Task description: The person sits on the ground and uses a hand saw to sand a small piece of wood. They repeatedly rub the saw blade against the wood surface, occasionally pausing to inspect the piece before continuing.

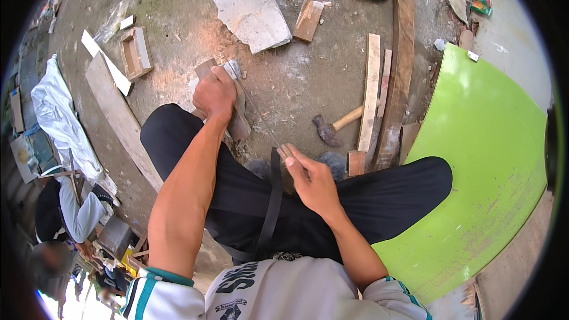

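My left hand [214,93] is closed over a short brown wood block [239,125] and presses it down by my left knee. A pale stone chunk [232,70] lies beside the block's far end. In my right hand [313,182], between my legs, is the grip of a thin-bladed hand tool [259,111]. Its blade shows as a narrow line reaching from my right fingers to the block's right side; seen nearly edge-on, I cannot tell whether it is a saw. A claw hammer [348,118] rests on the ground to the right of the blade.
Ahead lie a flat stone slab [253,16] and a small wood block [308,21]. Wooden strips [369,92] and a long plank [396,77] are right of the hammer. A green board [474,160] stretches along my right; another plank [118,104] lies left. Another person [83,210] sits far left.
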`<state>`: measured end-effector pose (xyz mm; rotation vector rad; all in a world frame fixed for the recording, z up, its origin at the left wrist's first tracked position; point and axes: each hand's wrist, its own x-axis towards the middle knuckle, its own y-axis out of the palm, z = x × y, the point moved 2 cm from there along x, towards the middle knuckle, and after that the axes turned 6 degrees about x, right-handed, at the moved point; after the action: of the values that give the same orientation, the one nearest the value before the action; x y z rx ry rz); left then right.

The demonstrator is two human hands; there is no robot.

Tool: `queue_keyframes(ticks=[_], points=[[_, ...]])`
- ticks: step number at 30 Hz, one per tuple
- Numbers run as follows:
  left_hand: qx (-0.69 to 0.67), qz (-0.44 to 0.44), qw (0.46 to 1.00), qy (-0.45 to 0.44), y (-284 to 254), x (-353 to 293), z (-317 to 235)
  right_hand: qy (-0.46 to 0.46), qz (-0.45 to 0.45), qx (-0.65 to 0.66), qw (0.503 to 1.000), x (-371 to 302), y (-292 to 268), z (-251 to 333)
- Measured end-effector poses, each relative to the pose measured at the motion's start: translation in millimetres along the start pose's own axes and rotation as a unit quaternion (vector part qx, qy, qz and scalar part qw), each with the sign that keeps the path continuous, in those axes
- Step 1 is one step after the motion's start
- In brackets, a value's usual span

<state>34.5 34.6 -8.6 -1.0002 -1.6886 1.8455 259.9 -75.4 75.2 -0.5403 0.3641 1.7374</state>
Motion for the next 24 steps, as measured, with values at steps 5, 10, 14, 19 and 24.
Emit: queue_keyframes(ticks=[5,10,14,19,24], points=[[0.014,0.007,1.0,0.01,8.4,5.9,4.2,0.031,0.038,-0.058,0.997,83.6,33.3,11.6],[0.019,0.005,1.0,0.002,7.2,4.4,8.5,-0.011,-0.003,0.058,0.998,-6.0,14.9,-7.0],[0.003,0.029,0.999,-0.032,-2.1,0.0,-1.2,0.017,0.003,-0.013,1.0,45.7,29.8,-15.7],[0.011,0.029,0.999,-0.024,7.4,8.7,-0.4,0.041,0.022,-0.001,0.999,60.6,-2.1,-5.3],[-0.076,0.041,0.996,0.018,-9.6,4.6,12.3,-0.039,-0.008,-0.109,0.993,10.4,-42.7,31.4]])
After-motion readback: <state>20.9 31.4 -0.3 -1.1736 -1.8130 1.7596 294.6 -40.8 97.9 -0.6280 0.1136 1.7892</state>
